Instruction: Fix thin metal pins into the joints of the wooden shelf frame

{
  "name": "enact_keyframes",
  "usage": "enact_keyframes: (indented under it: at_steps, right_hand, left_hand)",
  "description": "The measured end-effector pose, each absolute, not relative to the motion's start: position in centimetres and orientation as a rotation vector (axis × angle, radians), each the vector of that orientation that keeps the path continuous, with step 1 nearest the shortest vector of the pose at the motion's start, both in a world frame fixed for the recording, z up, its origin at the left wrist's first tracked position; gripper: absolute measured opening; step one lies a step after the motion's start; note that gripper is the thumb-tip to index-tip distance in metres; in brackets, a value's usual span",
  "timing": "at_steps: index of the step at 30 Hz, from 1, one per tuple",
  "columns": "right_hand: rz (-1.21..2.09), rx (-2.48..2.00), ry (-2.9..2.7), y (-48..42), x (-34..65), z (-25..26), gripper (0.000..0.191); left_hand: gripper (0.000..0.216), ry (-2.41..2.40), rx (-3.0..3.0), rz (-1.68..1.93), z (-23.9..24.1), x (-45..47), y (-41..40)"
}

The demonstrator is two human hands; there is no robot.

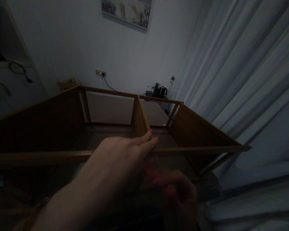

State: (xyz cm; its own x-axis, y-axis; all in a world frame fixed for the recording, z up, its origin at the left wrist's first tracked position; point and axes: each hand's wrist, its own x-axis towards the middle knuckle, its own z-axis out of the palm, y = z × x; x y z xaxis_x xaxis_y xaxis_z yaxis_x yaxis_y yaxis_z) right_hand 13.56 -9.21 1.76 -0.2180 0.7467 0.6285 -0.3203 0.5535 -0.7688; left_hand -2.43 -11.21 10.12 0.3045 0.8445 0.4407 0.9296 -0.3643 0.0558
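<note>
A brown wooden shelf frame (197, 149) lies open side up in a dim room, with a divider board (139, 118) across its middle. My left hand (120, 160) reaches in from the lower left. Its fingers are pressed together over the front rail, right where the divider meets it, and the thumb is hidden below. My right hand (180, 192) is lower and nearer to me, under the rail. It is blurred, its fingers are curled, and what they hold is hidden.
Pale curtains (243, 80) hang along the right. On the back wall are a socket with a cable (101, 73) and a picture (127, 11). A dark kettle (162, 91) stands in the far corner, and a white cabinet (7, 80) is on the left.
</note>
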Motion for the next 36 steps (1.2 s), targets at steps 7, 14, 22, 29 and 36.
enact_keyframes:
  at_steps: [7, 14, 22, 29, 36]
  right_hand:
    - [1.071, -0.540, -1.511, -9.3, 14.1, 2.8, 0.028]
    - [0.738, -0.649, -1.407, -11.3, 13.0, 1.0, 0.026]
    - [0.625, -0.685, -1.392, -12.1, 12.6, 0.6, 0.013]
    - [0.074, -0.606, -1.522, -10.7, 12.7, 0.0, 0.026]
    - [0.323, -0.582, -1.448, -9.5, 13.1, -2.1, 0.028]
  left_hand:
    - [0.048, -1.658, -2.263, -0.488, 9.8, -2.1, -11.4]
    - [0.050, -1.642, -2.297, -0.501, 10.0, -2.0, -11.5]
    - [0.049, -1.668, -2.331, -0.455, 10.4, -1.8, -11.4]
    - [0.051, -1.637, -2.299, -0.488, 9.9, -1.9, -11.5]
    - [0.054, -1.685, -2.332, -0.464, 10.0, -2.0, -11.4]
